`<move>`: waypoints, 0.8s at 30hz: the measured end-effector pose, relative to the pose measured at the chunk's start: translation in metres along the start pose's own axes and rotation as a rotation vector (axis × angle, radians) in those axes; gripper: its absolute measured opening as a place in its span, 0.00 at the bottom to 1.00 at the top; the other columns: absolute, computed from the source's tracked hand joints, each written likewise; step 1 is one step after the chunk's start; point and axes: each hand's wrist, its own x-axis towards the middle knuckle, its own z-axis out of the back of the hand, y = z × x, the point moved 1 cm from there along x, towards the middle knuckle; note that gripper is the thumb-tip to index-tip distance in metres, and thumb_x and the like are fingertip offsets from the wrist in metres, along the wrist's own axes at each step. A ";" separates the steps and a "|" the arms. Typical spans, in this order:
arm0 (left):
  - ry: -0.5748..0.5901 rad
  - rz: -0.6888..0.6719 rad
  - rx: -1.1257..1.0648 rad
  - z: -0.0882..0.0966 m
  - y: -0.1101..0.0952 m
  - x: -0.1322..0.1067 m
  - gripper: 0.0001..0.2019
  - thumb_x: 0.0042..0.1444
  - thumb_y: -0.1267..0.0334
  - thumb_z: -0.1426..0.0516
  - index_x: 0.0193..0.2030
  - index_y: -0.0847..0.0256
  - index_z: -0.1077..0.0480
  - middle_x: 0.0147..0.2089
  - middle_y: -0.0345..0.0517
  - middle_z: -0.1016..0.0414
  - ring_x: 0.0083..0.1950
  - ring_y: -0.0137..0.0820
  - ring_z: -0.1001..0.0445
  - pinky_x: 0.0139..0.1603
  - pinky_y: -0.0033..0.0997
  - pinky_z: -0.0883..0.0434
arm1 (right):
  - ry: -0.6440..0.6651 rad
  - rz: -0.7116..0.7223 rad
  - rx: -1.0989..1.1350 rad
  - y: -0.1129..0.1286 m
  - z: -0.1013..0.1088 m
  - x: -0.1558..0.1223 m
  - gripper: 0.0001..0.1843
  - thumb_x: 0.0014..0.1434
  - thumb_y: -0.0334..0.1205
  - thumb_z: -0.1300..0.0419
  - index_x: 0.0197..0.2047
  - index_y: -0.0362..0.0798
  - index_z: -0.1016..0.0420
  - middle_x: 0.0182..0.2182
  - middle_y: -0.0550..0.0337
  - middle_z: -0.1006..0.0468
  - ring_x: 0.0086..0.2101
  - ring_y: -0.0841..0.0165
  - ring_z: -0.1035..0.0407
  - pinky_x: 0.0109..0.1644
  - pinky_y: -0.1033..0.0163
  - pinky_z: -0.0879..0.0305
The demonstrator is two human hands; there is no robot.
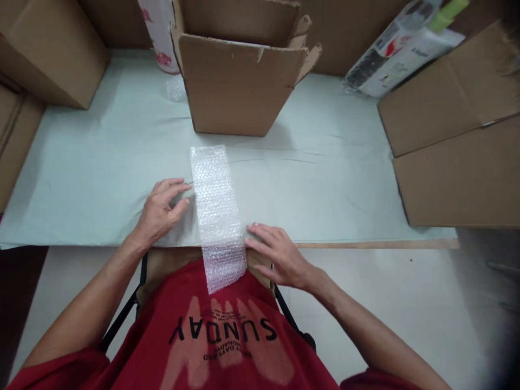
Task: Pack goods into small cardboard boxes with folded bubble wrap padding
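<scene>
Where the bubble wrap strip point(215, 211) lies: flat on the pale green surface point(325, 179), running from just in front of the open box down to the near edge, its lower end hanging over that edge onto the red shirt point(227, 336).
Left hand point(162, 208): rests palm down on the surface just left of the strip; fingers point(179, 187) are a little apart and curved, their tips at the strip's left edge, clamped on nothing.
Right hand point(280, 254): lies palm down at the surface's near edge, just right of the strip; fingers point(260, 233) are stretched out and close together, their tips meeting the strip's right edge, gripping nothing.
Open cardboard box point(239, 86): stands upright behind the strip, flaps up, its inside hidden.
Printed roll point(160, 32): white with red marks, just left of the open box.
Left boxes point(49, 49): closed cardboard, well apart from the hands.
Right boxes point(455, 135): 2 cardboard pieces stacked on the surface's right end.
Plastic packets point(402, 49): lean at the back right, print too small to read.
</scene>
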 end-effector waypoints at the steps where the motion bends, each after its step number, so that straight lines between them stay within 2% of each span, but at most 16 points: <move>1: 0.029 -0.047 0.036 -0.006 -0.002 -0.002 0.14 0.62 0.59 0.44 0.51 0.58 0.23 0.59 0.52 0.24 0.62 0.43 0.28 0.63 0.51 0.29 | -0.019 0.017 -0.062 0.009 -0.011 -0.005 0.30 0.65 0.39 0.39 0.69 0.51 0.36 0.69 0.47 0.36 0.69 0.54 0.44 0.66 0.45 0.39; 4: 0.096 -0.165 0.126 -0.026 -0.008 -0.001 0.15 0.63 0.59 0.45 0.53 0.59 0.24 0.61 0.55 0.26 0.64 0.45 0.30 0.65 0.53 0.32 | -0.124 0.015 -0.240 0.025 -0.046 -0.013 0.29 0.65 0.31 0.43 0.69 0.52 0.35 0.70 0.49 0.35 0.71 0.55 0.49 0.70 0.45 0.46; 7: 0.112 -0.216 0.181 -0.042 -0.012 0.005 0.16 0.62 0.60 0.45 0.54 0.60 0.25 0.64 0.57 0.29 0.66 0.48 0.32 0.66 0.55 0.34 | -0.284 -0.002 -0.296 0.031 -0.072 -0.008 0.28 0.65 0.31 0.43 0.67 0.55 0.32 0.68 0.53 0.32 0.71 0.58 0.47 0.72 0.47 0.49; 10: 0.130 -0.236 0.197 -0.051 -0.012 0.014 0.15 0.61 0.62 0.44 0.54 0.57 0.25 0.65 0.55 0.29 0.66 0.49 0.32 0.67 0.56 0.35 | -0.461 0.036 -0.217 0.037 -0.081 0.005 0.21 0.64 0.35 0.39 0.59 0.58 0.26 0.64 0.55 0.26 0.67 0.59 0.40 0.71 0.47 0.48; 13: 0.139 -0.260 0.185 -0.054 -0.009 0.020 0.15 0.58 0.64 0.42 0.52 0.56 0.24 0.64 0.55 0.28 0.66 0.50 0.32 0.67 0.56 0.36 | -0.529 0.004 -0.039 0.042 -0.072 0.007 0.14 0.63 0.35 0.38 0.51 0.58 0.22 0.59 0.54 0.22 0.61 0.58 0.31 0.65 0.45 0.39; 16: 0.140 -0.275 0.157 -0.054 -0.006 0.022 0.15 0.58 0.63 0.42 0.52 0.56 0.24 0.64 0.55 0.29 0.67 0.50 0.33 0.68 0.56 0.37 | -0.499 -0.152 0.221 0.043 -0.062 -0.007 0.13 0.66 0.33 0.43 0.49 0.55 0.20 0.48 0.52 0.17 0.49 0.60 0.22 0.53 0.48 0.28; 18: 0.135 -0.275 0.148 -0.055 -0.004 0.021 0.15 0.59 0.62 0.42 0.53 0.55 0.25 0.65 0.54 0.29 0.67 0.50 0.33 0.68 0.56 0.38 | -0.403 -0.260 0.412 0.041 -0.061 -0.017 0.13 0.66 0.34 0.43 0.47 0.53 0.19 0.46 0.50 0.17 0.47 0.60 0.22 0.51 0.50 0.26; 21: 0.116 -0.272 0.154 -0.056 -0.004 0.017 0.15 0.60 0.62 0.44 0.53 0.56 0.25 0.65 0.55 0.30 0.68 0.51 0.35 0.68 0.57 0.39 | -0.230 -0.391 0.674 0.038 -0.069 -0.017 0.12 0.64 0.42 0.38 0.47 0.51 0.16 0.57 0.47 0.23 0.58 0.55 0.28 0.59 0.46 0.29; 22: 0.112 -0.273 0.152 -0.056 -0.004 0.017 0.16 0.61 0.62 0.44 0.54 0.57 0.25 0.65 0.56 0.30 0.69 0.51 0.35 0.68 0.57 0.39 | -0.185 -0.402 0.765 0.038 -0.071 -0.013 0.13 0.63 0.45 0.36 0.48 0.51 0.16 0.60 0.47 0.26 0.60 0.55 0.30 0.62 0.45 0.31; 24: 0.113 -0.279 0.144 -0.056 -0.004 0.016 0.16 0.61 0.62 0.44 0.54 0.58 0.25 0.65 0.57 0.30 0.69 0.51 0.35 0.69 0.58 0.39 | -0.095 -0.355 0.948 0.041 -0.073 -0.002 0.17 0.62 0.48 0.34 0.51 0.50 0.16 0.58 0.48 0.24 0.59 0.57 0.29 0.64 0.47 0.34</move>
